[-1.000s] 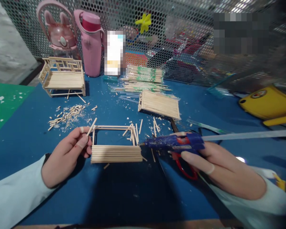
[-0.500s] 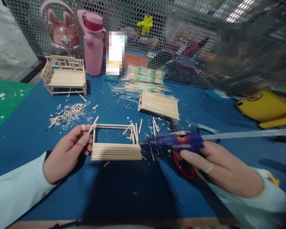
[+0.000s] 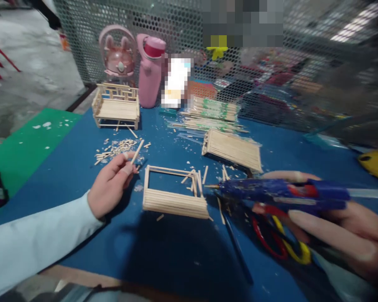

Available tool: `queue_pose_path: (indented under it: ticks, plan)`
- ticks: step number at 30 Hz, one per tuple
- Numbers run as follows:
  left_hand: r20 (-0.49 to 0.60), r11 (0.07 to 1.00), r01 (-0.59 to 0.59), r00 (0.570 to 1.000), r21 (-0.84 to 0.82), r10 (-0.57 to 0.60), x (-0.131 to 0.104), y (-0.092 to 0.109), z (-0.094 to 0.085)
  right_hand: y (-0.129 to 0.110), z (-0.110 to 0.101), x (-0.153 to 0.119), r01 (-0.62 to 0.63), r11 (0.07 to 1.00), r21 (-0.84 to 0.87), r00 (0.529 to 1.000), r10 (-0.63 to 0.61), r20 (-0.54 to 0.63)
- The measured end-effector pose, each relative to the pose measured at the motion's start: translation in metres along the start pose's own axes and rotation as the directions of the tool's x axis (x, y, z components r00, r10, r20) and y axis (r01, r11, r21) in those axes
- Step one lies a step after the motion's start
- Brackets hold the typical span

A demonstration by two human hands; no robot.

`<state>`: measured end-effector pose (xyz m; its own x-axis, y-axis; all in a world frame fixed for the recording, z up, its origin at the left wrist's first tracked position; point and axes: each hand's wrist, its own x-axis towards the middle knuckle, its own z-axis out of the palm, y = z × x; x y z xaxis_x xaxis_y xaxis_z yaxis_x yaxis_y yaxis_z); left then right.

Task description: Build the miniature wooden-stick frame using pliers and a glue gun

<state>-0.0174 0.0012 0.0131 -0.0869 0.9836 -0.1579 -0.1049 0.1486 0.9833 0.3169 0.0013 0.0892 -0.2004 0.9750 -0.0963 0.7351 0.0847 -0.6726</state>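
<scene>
Left hand (image 3: 108, 188) pinched a short wooden stick (image 3: 137, 152), tilted, near the pile of offcuts (image 3: 121, 147). Right hand (image 3: 346, 239) gripped a blue glue gun (image 3: 264, 192); its nozzle pointed left, near the partly slatted frame (image 3: 176, 203) on the blue table (image 3: 69, 188). Red loop handle (image 3: 272, 253) lay below the gun. Slatted panel (image 3: 234, 150) and miniature bench (image 3: 116, 109) stood farther back.

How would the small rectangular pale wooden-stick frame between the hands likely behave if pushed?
The frame is probably light, being thin sticks around a gap. Its row of slats looks fairly stiff, the sticks lying tight together. The slim bars bordering the gap seem likelier to snap.
</scene>
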Motion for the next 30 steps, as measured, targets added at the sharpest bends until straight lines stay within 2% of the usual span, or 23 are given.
queue_pose_path:
  ticks: [6, 9, 14, 20, 25, 30]
  plan:
    - [-0.009, 0.995, -0.096, 0.995, 0.034, 0.096, 0.002, 0.000, -0.002, -0.055, 0.048, 0.034, 0.253, 0.963, -0.089, 0.966, -0.246, 0.083]
    - [-0.036, 0.994, -0.110, 0.993, 0.004, 0.110, 0.003, -0.001, -0.002, -0.068, 0.062, 0.045, 0.295, 0.953, -0.062, 0.944, -0.281, 0.170]
    - [-0.035, 0.993, -0.108, 0.994, -0.054, 0.106, 0.007, -0.002, -0.002, -0.066, 0.070, 0.048, 0.280, 0.955, -0.095, 0.931, -0.246, 0.269]
    - [-0.005, 0.993, -0.104, 0.995, -0.058, 0.104, 0.007, -0.003, -0.003, -0.068, 0.076, 0.046, 0.255, 0.964, -0.077, 0.954, -0.238, 0.184]
    - [0.002, 0.992, -0.109, 0.994, -0.069, 0.109, 0.007, -0.004, -0.003, -0.065, 0.076, 0.050, 0.280, 0.954, -0.112, 0.938, -0.246, 0.244]
    - [0.008, 0.991, -0.109, 0.994, -0.074, 0.109, 0.007, -0.004, -0.003, -0.064, 0.076, 0.051, 0.299, 0.947, -0.114, 0.935, -0.266, 0.236]
